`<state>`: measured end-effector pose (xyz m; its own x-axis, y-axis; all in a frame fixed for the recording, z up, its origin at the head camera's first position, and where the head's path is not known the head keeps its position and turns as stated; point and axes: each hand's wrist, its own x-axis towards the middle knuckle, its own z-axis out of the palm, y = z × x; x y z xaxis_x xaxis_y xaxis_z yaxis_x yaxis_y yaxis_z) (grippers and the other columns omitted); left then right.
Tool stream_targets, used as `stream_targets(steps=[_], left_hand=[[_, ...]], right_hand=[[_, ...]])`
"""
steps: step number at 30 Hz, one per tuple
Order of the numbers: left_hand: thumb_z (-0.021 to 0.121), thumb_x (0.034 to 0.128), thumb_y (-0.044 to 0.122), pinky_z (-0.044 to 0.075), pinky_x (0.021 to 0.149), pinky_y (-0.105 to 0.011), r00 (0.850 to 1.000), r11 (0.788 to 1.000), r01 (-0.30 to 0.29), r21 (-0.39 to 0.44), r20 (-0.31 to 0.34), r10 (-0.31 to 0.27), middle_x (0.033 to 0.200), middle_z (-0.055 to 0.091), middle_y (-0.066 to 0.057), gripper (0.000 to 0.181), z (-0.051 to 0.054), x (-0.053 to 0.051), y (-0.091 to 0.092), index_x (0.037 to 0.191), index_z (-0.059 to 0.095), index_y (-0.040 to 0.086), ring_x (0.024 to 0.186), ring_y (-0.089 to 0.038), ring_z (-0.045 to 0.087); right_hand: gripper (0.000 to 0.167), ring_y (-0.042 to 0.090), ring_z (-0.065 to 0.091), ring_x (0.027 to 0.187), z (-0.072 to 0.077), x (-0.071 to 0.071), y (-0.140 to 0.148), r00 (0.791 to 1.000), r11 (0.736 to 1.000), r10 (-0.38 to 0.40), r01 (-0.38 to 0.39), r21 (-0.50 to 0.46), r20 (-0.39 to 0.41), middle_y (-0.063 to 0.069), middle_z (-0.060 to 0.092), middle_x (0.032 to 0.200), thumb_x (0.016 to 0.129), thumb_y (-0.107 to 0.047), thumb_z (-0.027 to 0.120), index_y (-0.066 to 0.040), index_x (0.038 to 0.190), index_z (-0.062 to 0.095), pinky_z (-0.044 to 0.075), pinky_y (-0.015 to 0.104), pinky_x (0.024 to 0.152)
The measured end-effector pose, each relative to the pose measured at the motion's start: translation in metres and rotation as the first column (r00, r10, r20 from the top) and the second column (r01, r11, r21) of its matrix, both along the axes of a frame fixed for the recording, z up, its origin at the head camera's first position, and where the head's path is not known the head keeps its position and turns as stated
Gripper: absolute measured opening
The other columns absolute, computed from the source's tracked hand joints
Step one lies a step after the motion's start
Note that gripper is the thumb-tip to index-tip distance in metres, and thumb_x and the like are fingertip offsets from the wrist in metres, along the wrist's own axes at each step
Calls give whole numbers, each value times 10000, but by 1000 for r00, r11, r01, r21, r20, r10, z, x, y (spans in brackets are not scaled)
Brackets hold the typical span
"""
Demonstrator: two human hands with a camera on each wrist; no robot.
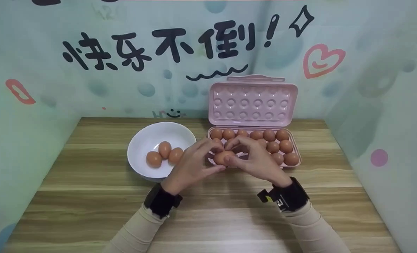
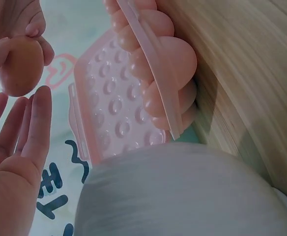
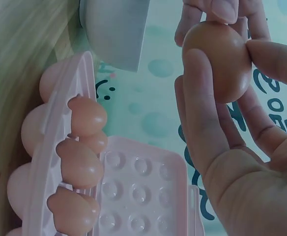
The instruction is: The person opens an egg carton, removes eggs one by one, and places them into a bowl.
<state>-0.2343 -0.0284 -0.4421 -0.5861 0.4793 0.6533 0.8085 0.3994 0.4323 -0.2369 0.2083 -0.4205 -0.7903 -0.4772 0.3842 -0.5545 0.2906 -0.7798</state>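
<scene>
A brown egg [image 1: 220, 159] is held up just in front of the pink egg carton [image 1: 298, 154]. My right hand [image 1: 257, 160] grips it between thumb and fingers. Beside the egg is my left hand [image 1: 191, 163]; in the left wrist view its fingers [image 2: 39, 118] stretch out fairly straight, with the tips close to the egg [image 2: 23, 69]. Whether they touch it is hard to tell. Several brown eggs sit in the carton's rows, and both hands hide its front left part. Left of the carton, a white bowl [image 1: 138, 140] contains three brown eggs [image 1: 154, 159].
The carton's pink lid [image 1: 253, 109] stands upright against the printed backdrop [image 1: 152, 88]. Carton and bowl both rest towards the back of the wooden table [image 1: 89, 196]. Black bands [image 1: 161, 202] are strapped round both wrists, over light sleeves.
</scene>
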Motion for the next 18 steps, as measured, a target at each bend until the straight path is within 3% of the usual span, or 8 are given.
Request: stream_targets(steps=[9,18], left_hand=[[911,853,248,550,984,-294,1000,1000,18,13,-3,-18,1212,688,-36,429,-1,-2,1,1186,680,105,1153,-160,644],[884,882,247,559,976,-307,1000,1000,3,-9,30,-3,1187,686,-15,394,5,-2,-5,1198,686,121,1114,-158,651]], right_hand=[[236,204,710,1061,1,2,-3,999,1000,6,-6,0,43,25,681,1129,957,-194,813,-91,1125,682,591,403,962],[228,227,711,1093,6,2,-2,998,1000,29,-29,-3,60,43,686,1158,969,-173,797,-81,1143,683,585,371,967]])
